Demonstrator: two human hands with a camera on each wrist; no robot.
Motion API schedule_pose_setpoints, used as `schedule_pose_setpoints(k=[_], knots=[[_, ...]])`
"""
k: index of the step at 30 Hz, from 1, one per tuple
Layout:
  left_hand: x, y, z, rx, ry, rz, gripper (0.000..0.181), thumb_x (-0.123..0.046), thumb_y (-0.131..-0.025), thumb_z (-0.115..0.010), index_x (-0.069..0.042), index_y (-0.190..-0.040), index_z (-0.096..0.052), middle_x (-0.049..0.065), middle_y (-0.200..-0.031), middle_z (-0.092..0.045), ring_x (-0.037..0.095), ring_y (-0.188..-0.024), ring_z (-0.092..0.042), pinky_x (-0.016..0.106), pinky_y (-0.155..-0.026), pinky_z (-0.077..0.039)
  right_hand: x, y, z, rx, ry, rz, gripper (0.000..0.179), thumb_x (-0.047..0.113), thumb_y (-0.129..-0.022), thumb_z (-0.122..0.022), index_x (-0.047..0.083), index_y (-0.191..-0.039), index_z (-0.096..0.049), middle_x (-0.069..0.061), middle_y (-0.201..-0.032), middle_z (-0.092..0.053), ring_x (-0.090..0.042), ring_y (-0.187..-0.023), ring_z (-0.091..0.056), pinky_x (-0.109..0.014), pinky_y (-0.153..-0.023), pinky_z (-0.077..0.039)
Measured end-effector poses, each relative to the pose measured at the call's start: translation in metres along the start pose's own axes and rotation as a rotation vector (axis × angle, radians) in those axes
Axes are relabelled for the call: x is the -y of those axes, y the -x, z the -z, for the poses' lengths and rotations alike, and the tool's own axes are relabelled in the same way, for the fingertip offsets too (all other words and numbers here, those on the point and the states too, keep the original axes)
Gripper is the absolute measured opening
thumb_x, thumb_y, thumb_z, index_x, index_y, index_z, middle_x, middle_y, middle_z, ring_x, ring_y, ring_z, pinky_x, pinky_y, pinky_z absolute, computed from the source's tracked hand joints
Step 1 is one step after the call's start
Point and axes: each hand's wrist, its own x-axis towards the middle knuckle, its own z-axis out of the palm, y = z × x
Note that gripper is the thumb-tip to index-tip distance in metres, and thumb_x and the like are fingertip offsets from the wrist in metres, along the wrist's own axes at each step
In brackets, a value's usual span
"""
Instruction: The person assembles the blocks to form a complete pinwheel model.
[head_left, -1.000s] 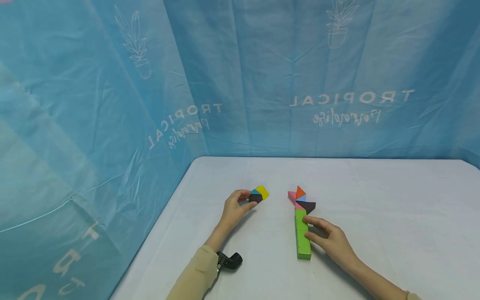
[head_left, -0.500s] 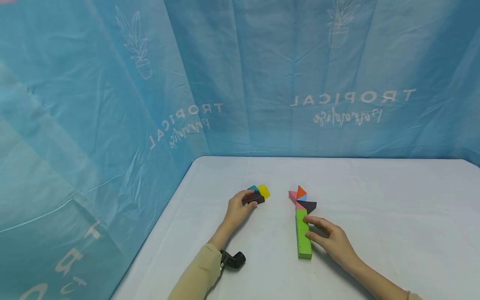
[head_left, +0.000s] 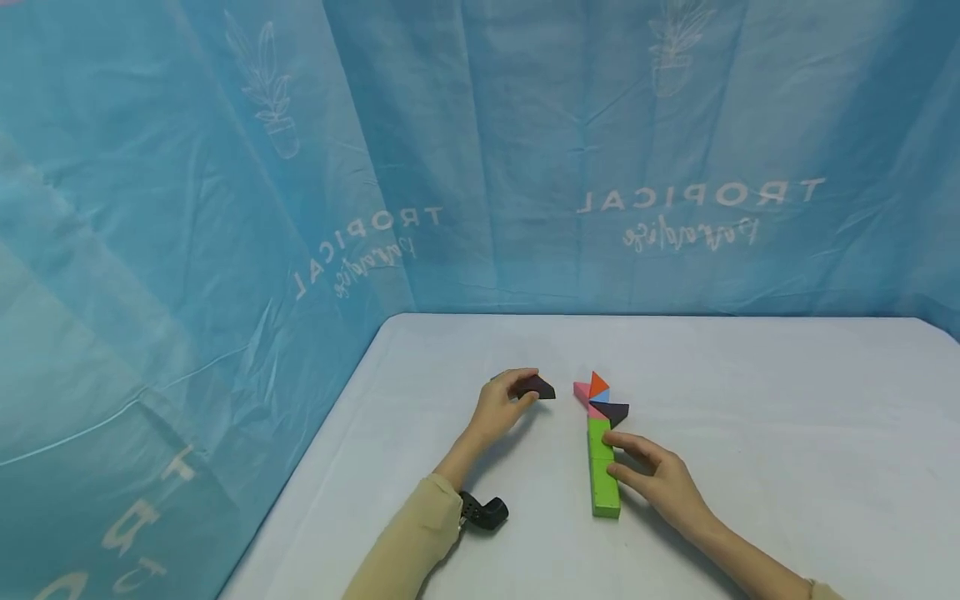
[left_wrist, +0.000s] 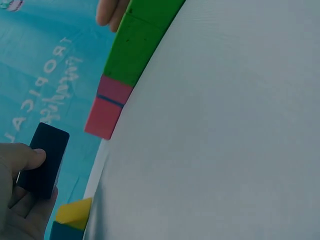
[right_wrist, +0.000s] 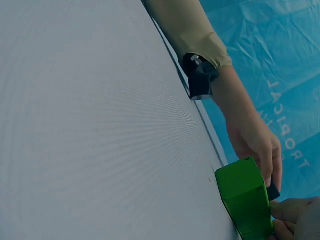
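My left hand [head_left: 498, 410] pinches a black block [head_left: 540, 388] between thumb and fingers, raised off the white table in the head view. In the left wrist view, a yellow block [left_wrist: 75, 214] and a teal block [left_wrist: 67, 232] stand beyond that hand. My right hand [head_left: 667, 483] touches the right side of two green blocks [head_left: 602, 483] laid end to end, index finger and thumb apart. Beyond the green blocks, touching them, lie pink blocks [head_left: 582, 392], an orange triangle [head_left: 597, 385], a blue piece [head_left: 602, 397] and another black block [head_left: 613, 412].
A white cloth covers the table [head_left: 787, 467]. Blue printed curtains [head_left: 510, 167] hang behind it and on the left side. A black wrist camera [head_left: 486, 512] sits at my left cuff.
My left hand has drawn the black block away from the yellow and teal ones and carried it right, toward the arranged blocks. My right hand stays at the green blocks.
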Motion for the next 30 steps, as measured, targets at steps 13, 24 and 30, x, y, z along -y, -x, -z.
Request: schedule_pose_setpoints(k=[13, 24, 30], knots=[[-0.007, -0.024, -0.032, 0.119, -0.064, 0.040, 0.037, -0.009, -0.088, -0.067, -0.005, -0.124, -0.061, 0.011, -0.123, -0.060, 0.021, -0.111, -0.057, 0.024, -0.089, -0.048, 0.002, -0.002, 0.001, 0.002, -0.008, 0.025, 0.042, 0.026, -0.085, -0.071, 0.011, -0.123, -0.061, 0.000, -0.123, -0.061, -0.023, -0.123, -0.048, -0.014, -0.097, -0.036], [-0.004, -0.022, -0.040, 0.122, -0.058, 0.050, 0.037, -0.005, -0.087, -0.067, -0.003, -0.123, -0.061, 0.012, -0.122, -0.061, 0.022, -0.110, -0.057, 0.025, -0.088, -0.049, -0.001, -0.003, 0.000, -0.008, 0.032, -0.004, 0.043, 0.027, -0.084, -0.072, 0.013, -0.123, -0.062, 0.002, -0.122, -0.062, -0.021, -0.122, -0.049, -0.017, -0.098, -0.037], [-0.003, -0.024, -0.044, 0.133, -0.025, 0.067, 0.039, -0.002, -0.086, -0.067, -0.004, -0.124, -0.060, 0.010, -0.123, -0.060, 0.019, -0.108, -0.059, 0.022, -0.086, -0.049, -0.001, -0.001, 0.001, -0.013, 0.048, -0.007, 0.043, 0.027, -0.084, -0.072, 0.013, -0.123, -0.062, 0.003, -0.121, -0.062, -0.021, -0.121, -0.050, -0.022, -0.099, -0.039]])
